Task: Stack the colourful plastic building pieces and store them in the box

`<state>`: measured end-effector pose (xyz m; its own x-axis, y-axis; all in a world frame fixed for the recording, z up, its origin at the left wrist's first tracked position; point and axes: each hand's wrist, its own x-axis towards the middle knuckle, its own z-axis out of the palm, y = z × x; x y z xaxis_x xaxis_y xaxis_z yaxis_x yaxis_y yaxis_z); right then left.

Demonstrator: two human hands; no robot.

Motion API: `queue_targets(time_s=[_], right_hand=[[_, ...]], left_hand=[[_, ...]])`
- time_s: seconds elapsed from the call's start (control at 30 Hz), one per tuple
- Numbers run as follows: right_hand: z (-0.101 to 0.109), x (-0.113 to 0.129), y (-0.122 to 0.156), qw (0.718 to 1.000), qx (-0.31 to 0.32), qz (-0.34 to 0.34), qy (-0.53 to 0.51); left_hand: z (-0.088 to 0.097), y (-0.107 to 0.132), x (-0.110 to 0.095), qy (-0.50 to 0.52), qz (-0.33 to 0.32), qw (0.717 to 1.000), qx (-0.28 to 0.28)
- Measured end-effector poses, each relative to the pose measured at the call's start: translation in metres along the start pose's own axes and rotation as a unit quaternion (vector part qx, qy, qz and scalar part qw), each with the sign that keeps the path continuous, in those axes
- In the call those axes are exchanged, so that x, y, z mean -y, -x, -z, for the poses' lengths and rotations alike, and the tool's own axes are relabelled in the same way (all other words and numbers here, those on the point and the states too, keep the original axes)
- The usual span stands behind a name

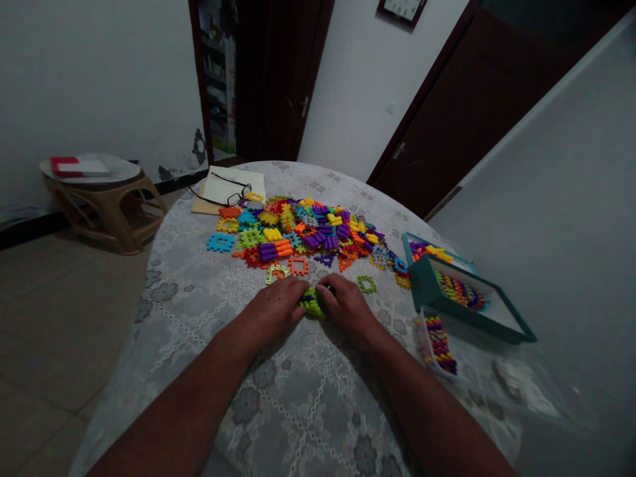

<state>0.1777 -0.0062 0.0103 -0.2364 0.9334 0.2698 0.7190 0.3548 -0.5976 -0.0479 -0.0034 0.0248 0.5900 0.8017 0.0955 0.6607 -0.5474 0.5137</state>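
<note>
My left hand [275, 305] and my right hand [348, 305] meet over a small cluster of green interlocking plastic pieces [312, 303] with a bit of purple in it, resting on the table. Fingers of both hands curl round that cluster from either side. Just beyond them lies a wide pile of colourful plastic building pieces [303, 232]: flat gridded squares, short rods and frames in orange, blue, yellow, purple and green. A loose green frame piece [366, 284] sits right of my right hand.
A round table with a lace-patterned cloth [298, 397] holds it all. A teal box [467, 298] with sorted pieces and a clear tray of pieces [440, 341] stand at right. Glasses [228, 192] lie on paper at the far edge. A low stool [104, 199] stands at left.
</note>
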Motion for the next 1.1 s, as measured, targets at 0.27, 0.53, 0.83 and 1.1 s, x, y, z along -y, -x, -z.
queue_targets(time_s=[0.27,0.53,0.83,1.1], right_hand=[[-0.002,-0.001,0.003,0.991,0.015,-0.038,-0.124],[0.001,-0.018,-0.003,0.99,-0.006,-0.08,-0.113],[0.007,-0.038,-0.054,0.969,0.0,-0.088,0.233],[0.003,-0.024,-0.043,0.953,0.044,-0.066,0.292]], left_hand=[[0.0,0.001,0.001,0.016,-0.009,1.0,-0.013],[-0.003,0.0,0.003,0.0,-0.008,1.0,-0.008],[0.001,0.001,0.002,0.01,-0.011,1.0,-0.012],[-0.002,0.0,0.004,0.009,-0.016,1.0,-0.009]])
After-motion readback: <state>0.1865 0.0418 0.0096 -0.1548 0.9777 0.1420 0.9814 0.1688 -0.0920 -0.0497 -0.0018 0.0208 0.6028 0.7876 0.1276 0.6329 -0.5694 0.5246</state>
